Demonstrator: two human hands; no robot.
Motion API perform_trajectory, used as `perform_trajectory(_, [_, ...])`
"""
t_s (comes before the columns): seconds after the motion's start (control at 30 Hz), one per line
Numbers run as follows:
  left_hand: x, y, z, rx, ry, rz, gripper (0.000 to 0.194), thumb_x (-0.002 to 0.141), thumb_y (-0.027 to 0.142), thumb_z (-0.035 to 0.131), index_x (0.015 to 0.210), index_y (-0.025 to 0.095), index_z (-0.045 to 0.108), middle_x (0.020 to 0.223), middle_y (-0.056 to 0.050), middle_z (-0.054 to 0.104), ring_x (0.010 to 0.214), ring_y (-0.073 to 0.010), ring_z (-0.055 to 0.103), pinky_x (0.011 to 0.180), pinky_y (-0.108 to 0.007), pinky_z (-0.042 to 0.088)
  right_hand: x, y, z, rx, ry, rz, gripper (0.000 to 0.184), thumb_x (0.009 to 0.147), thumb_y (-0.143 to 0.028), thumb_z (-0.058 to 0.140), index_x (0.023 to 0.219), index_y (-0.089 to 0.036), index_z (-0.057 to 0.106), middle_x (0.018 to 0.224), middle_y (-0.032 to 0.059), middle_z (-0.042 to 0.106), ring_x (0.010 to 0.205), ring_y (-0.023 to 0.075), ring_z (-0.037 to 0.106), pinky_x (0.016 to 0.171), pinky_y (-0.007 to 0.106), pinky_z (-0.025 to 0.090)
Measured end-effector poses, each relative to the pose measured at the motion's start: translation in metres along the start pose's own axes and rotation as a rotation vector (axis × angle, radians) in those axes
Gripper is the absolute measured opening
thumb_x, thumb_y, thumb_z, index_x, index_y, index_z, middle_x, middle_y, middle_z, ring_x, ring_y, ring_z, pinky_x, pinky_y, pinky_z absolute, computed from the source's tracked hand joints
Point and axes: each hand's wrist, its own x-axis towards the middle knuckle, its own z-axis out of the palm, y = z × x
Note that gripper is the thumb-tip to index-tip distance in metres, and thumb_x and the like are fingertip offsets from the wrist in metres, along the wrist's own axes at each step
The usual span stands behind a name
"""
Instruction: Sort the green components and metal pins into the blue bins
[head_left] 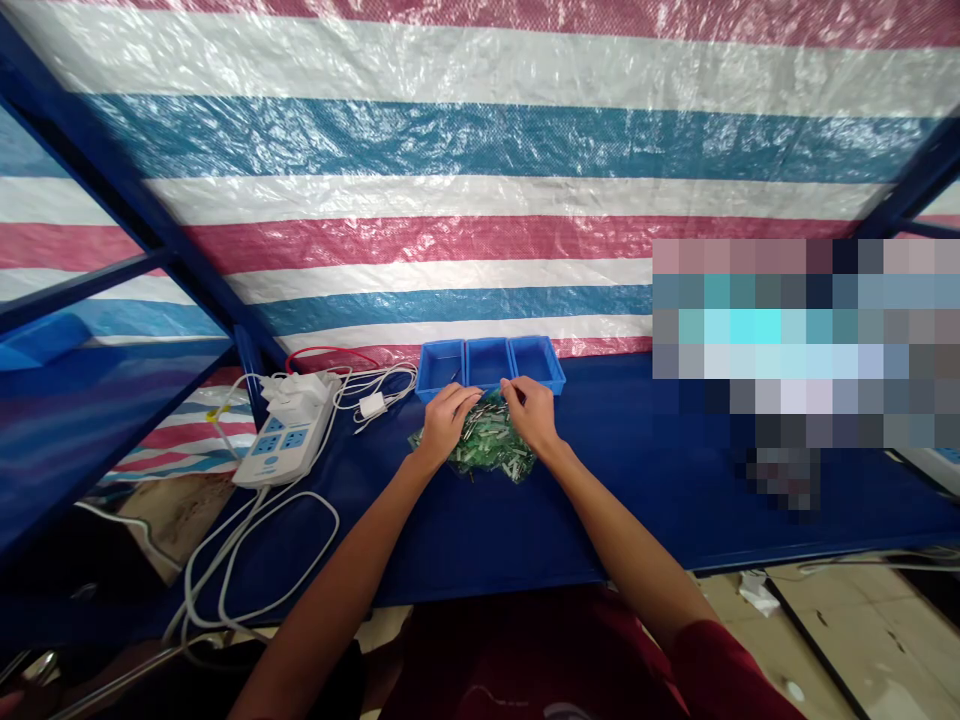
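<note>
A loose heap of small green and silvery pieces (487,440) lies on the blue table, with what looks like clear plastic around it. At its left side, my left hand (444,425) has its fingers bent together over the heap. My right hand (532,412) is closed at the heap's upper right, thumb and fingers pinched. Whatever is between the fingertips of either hand is too small to make out. Just behind the hands stand three joined blue bins (489,362); a small thin piece shows in the left one.
A white power strip (277,445) with plugged-in adapters sits at the left, its cables looping over the table edge. A small white adapter (372,405) lies near the bins. Blue frame posts (180,270) and a striped plastic sheet (465,140) enclose the table (510,540). The right side is blurred out.
</note>
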Motion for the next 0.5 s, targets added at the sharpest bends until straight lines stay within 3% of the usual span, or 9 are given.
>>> perform_trajectory(0.13, [-0.0012, -0.002, 0.0006, -0.006, 0.056, -0.023, 0.023, 0.089, 0.039, 0.059, 0.095, 0.019, 0.067, 0.072, 0.0, 0.063, 0.063, -0.0124, 0.056, 0.069, -0.025, 0.049, 0.001, -0.0039, -0.0019, 0.084, -0.038, 0.022, 0.033, 0.092, -0.037, 0.047, 0.07, -0.018, 0.063, 0.066, 0.0032, 0.061, 0.058, 0.0141, 0.051, 0.061, 0.027, 0.038])
perform_trajectory(0.3, [-0.0033, -0.0042, 0.0029, -0.051, 0.114, -0.05, 0.029, 0.082, 0.046, 0.067, 0.094, 0.019, 0.065, 0.063, 0.004, 0.056, 0.057, -0.0105, 0.05, 0.064, -0.023, 0.048, 0.0013, -0.0062, 0.0, 0.266, -0.196, 0.04, 0.026, 0.087, -0.038, 0.053, 0.075, -0.019, 0.066, 0.074, 0.0026, 0.066, 0.059, 0.0134, 0.052, 0.062, 0.027, 0.041])
perform_trajectory(0.5, [-0.0012, 0.0011, 0.0021, -0.122, 0.112, -0.133, 0.022, 0.08, 0.039, 0.069, 0.089, 0.019, 0.07, 0.074, -0.001, 0.068, 0.066, -0.0136, 0.061, 0.071, -0.026, 0.052, 0.0011, -0.0025, 0.0024, 0.373, -0.166, 0.125, 0.028, 0.085, -0.042, 0.054, 0.075, -0.018, 0.065, 0.07, 0.0014, 0.061, 0.061, 0.0136, 0.052, 0.06, 0.026, 0.04])
